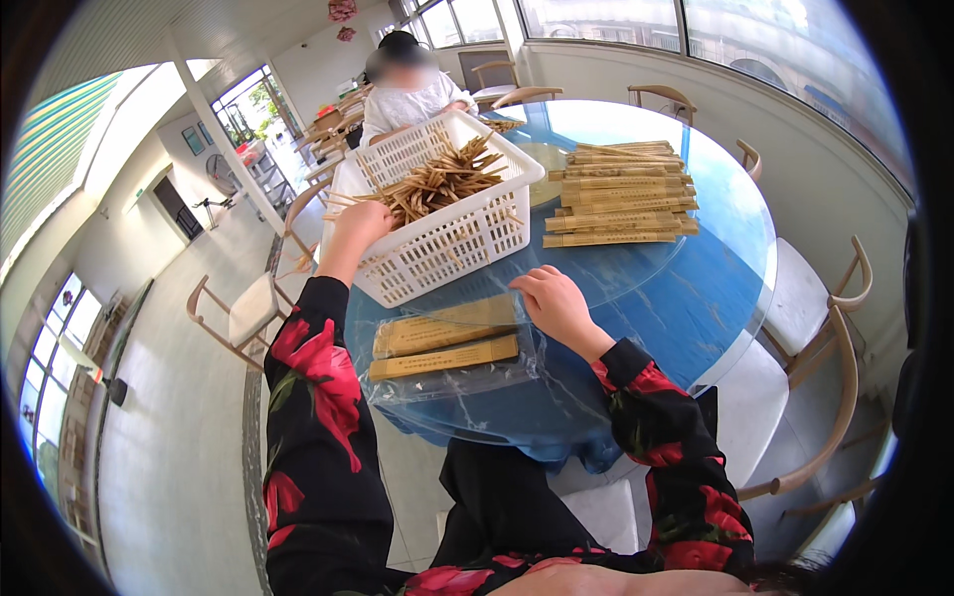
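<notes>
My left hand (366,224) reaches over the near left rim of a white slatted plastic basket (452,248), fingers curled down at a heap of loose wooden chopsticks (437,184). Whatever its fingertips grip is hidden. On the table in front of me, a clear plastic bag (452,384) lies flat with tan paper chopstick sleeves (447,328) in it, parted into two stacks. My right hand (556,310) is at the bag's upper right corner, fingers bent and fingertips pinched on its edge.
Rows of tan paper packets (621,194) are stacked on the round glass turntable at the right. The table (686,318) has a blue cover. Across it sits another person (417,94) in white. Wooden-armed chairs (830,298) stand around the table.
</notes>
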Demonstrator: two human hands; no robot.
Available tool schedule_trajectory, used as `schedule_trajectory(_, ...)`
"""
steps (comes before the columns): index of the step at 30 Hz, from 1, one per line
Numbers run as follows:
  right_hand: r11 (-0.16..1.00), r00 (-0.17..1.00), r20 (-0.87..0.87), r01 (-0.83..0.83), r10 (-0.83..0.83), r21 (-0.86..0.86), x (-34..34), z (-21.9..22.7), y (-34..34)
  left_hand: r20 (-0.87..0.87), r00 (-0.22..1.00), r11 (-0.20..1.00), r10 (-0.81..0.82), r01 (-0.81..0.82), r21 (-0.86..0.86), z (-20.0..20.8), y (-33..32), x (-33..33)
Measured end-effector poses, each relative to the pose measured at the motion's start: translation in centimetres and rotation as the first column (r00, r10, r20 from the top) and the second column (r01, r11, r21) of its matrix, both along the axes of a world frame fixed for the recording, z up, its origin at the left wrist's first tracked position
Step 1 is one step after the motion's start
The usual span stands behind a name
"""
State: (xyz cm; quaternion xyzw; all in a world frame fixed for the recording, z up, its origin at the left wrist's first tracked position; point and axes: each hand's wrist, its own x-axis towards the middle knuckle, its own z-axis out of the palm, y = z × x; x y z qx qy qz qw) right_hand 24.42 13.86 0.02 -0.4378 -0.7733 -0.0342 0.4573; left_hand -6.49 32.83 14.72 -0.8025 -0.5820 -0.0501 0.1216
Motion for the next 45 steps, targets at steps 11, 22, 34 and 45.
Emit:
schedule_trajectory(11,0.998,0.999,0.033,0.006,-0.004,-0.062,-0.2,0.1,-0.3,0.038,0.819,0.817,-0.573,0.574,-0.052,2.2,-2.0,4.9)
schedule_trajectory(22,0.998,1.000,0.017,-0.016,0.017,-0.060,-0.6,0.1,-0.3,0.202,0.827,0.837,-0.525,0.544,-0.050,1.0,-0.5,5.4)
schedule_trajectory(34,0.997,1.000,0.002,-0.006,0.007,-0.071,-0.6,0.4,-0.5,0.675,0.460,0.799,-0.577,0.488,0.351,1.7,-4.5,4.8)
schedule_trajectory(45,0.997,1.000,0.008,-0.011,0.012,-0.075,-0.6,0.3,-0.3,0.225,0.825,0.800,-0.518,0.373,0.470,5.2,-7.4,6.6)
